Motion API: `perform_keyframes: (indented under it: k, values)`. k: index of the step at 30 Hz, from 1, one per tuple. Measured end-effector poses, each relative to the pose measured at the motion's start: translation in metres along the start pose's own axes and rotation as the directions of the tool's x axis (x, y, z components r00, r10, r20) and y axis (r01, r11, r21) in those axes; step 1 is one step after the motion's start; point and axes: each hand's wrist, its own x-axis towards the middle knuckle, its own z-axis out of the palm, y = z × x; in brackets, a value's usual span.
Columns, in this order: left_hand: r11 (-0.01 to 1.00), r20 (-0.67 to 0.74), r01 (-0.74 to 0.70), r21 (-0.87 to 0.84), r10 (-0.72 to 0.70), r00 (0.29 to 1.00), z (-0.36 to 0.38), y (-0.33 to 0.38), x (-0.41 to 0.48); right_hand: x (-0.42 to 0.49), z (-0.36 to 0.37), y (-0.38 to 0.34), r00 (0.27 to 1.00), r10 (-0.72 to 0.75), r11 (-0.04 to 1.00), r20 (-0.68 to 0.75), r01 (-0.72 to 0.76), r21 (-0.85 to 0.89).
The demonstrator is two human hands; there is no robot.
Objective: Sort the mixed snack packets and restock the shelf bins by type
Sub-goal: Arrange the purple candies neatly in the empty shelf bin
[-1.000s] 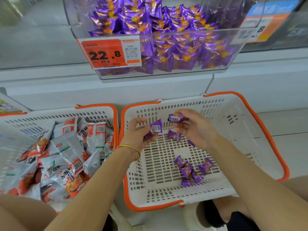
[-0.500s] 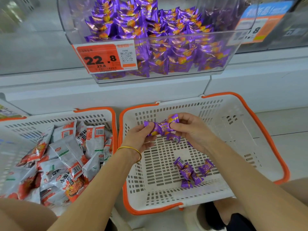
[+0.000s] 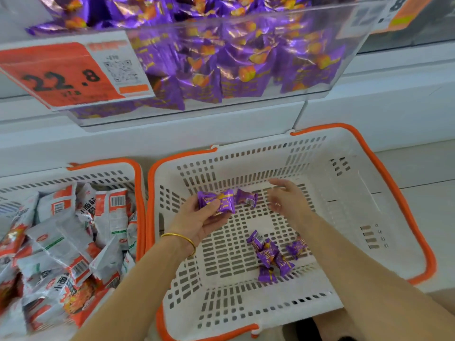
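My left hand (image 3: 202, 219), with a gold bangle on the wrist, grips a small bunch of purple snack packets (image 3: 222, 201) above the right white basket (image 3: 394, 217). My right hand (image 3: 286, 199) hovers just right of the bunch, fingers relaxed and holding nothing. Several more purple packets (image 3: 269, 257) lie on the basket floor near its front. The clear shelf bin (image 3: 246, 57) overhead is full of the same purple packets.
A second orange-rimmed basket (image 3: 103, 168) at the left holds several white-and-red snack packets (image 3: 73, 242). An orange price tag reading 22.8 (image 3: 61, 75) hangs on the bin's front. White shelf front runs behind both baskets. Pale floor lies at the right.
My right hand has let go of its purple packets, which now sit in my left hand, and has drawn a little to the right. The view has moved closer to the shelf.
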Motion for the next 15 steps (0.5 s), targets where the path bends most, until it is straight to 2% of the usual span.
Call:
perform_keyframes:
  k: [1,2,4,6,8,10,12,13,14,15]
  values:
    - [1.0,-0.023,0.017,0.017,-0.016,1.0,-0.003,-0.002,0.004,0.021,-0.013,0.009,0.989,-0.028,0.972,-0.142,-0.006,-0.233]
    - [0.999,-0.041,0.029,0.033,-0.027,0.999,-0.006,-0.004,0.009,0.041,-0.024,0.018,0.975,-0.088,0.881,-0.202,-0.019,-0.473]
    - [0.999,-0.071,0.043,0.026,-0.041,0.997,-0.01,-0.009,0.016,0.072,-0.035,0.038,0.979,-0.173,0.618,-0.103,0.027,-0.786]
    - [0.999,-0.094,0.042,0.013,-0.04,0.995,-0.012,-0.012,0.02,0.09,-0.035,0.058,0.987,-0.15,0.421,0.06,0.119,-0.899]
    - [0.999,-0.119,0.049,0.005,-0.048,0.992,-0.013,-0.015,0.025,0.103,-0.032,0.084,0.983,-0.112,0.31,0.148,0.176,-0.934]
    - [0.998,-0.13,0.064,0.006,-0.062,0.99,-0.013,-0.017,0.032,0.106,-0.033,0.097,0.98,-0.141,0.299,0.139,0.176,-0.938]
    - [0.995,-0.139,0.095,0.02,-0.092,0.986,-0.011,-0.016,0.037,0.101,-0.032,0.096,0.987,-0.135,0.269,0.081,0.115,-0.956]
    - [0.994,-0.144,0.111,0.022,-0.106,0.984,-0.009,-0.016,0.039,0.098,-0.029,0.094,0.988,-0.139,0.289,0.064,0.103,-0.952]
    - [0.992,-0.149,0.124,0.018,-0.12,0.982,-0.007,-0.017,0.041,0.096,-0.022,0.091,0.989,-0.134,0.381,0.062,0.109,-0.918]
    - [0.991,-0.151,0.137,0.004,-0.135,0.979,-0.006,-0.017,0.042,0.093,-0.012,0.086,0.989,-0.125,0.52,0.082,0.135,-0.844]
